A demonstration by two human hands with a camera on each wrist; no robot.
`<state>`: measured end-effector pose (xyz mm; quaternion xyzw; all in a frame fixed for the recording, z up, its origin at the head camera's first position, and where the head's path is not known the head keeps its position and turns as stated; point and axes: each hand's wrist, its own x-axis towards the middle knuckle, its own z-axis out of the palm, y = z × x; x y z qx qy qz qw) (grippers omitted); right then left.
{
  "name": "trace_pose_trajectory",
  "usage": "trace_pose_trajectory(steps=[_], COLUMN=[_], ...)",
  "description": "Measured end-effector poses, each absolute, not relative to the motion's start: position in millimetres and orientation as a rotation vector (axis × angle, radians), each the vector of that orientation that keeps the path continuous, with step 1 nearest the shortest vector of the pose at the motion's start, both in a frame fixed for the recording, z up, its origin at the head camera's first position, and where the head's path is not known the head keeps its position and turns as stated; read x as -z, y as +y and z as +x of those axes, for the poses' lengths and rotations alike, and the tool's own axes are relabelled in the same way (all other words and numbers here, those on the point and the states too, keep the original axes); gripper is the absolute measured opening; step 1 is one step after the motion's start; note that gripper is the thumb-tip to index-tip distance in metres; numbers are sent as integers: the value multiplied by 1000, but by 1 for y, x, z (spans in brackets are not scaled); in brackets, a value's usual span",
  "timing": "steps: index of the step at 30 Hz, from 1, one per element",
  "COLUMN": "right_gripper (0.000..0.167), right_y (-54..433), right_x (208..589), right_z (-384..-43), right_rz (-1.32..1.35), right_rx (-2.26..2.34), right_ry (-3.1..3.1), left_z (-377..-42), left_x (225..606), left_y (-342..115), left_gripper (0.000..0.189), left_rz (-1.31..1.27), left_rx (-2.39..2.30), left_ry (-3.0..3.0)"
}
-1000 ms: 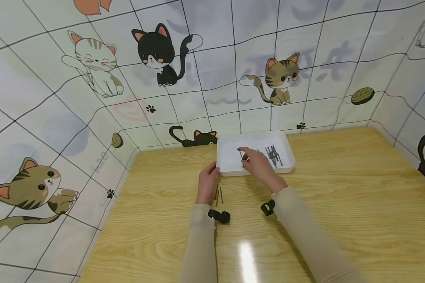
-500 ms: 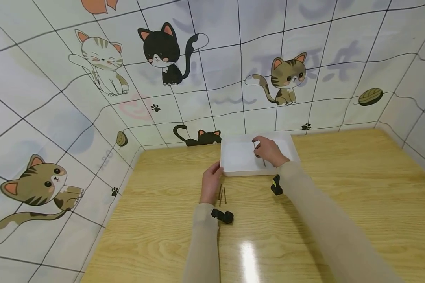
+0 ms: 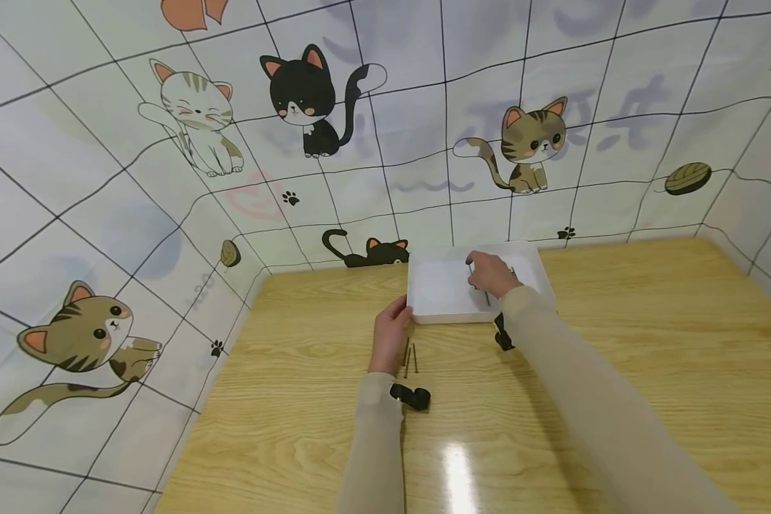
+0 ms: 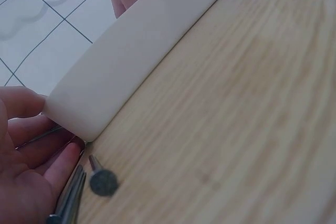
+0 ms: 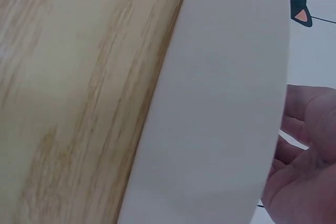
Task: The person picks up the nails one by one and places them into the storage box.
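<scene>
A shallow white tray (image 3: 438, 285) sits against the back wall. My left hand (image 3: 388, 341) holds its near left corner, with the thumb at the rim and the fingers low along the side in the left wrist view. My right hand (image 3: 493, 275) is over the tray's right half and pinches a nail (image 3: 470, 268) between thumb and index finger. Below the hand, another nail (image 3: 487, 298) lies in the tray, and more nails (image 3: 514, 273) are mostly hidden behind the hand. In the right wrist view, the tray wall (image 5: 210, 103) covers the fingertips of that hand.
Three loose nails (image 3: 415, 357) lie on the wooden table (image 3: 295, 400) beside the left wrist; one nail head (image 4: 103, 182) shows large in the left wrist view. A wall covering with cartoon cats (image 3: 302, 93) rises behind and beside the table.
My right hand has shifted right and slightly back within the tray, still pinching a nail, and now covers most of the nail pile. The left hand stays at the tray's corner.
</scene>
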<state>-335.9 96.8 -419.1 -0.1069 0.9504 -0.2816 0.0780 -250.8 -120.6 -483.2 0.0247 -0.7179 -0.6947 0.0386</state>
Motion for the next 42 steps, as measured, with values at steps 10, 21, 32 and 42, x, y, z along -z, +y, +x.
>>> trace_pose_trajectory(steps=[10, 21, 32, 42], right_gripper=[40, 39, 36, 36], right_y=[98, 100, 99, 103], right_x=[428, 432, 423, 417], right_z=[-337, -336, -332, -331], right_rz=[-335, -329, -262, -289], right_rx=[749, 751, 848, 970], right_ry=[2860, 2850, 2842, 2854], left_z=[-248, -247, -249, -253], left_x=[485, 486, 485, 485], left_y=[-117, -114, -116, -120], left_gripper=[35, 35, 36, 36], left_rz=[124, 90, 145, 128], left_rx=[2099, 2085, 2068, 2096], left_ry=[-2232, -2212, -2245, -2215])
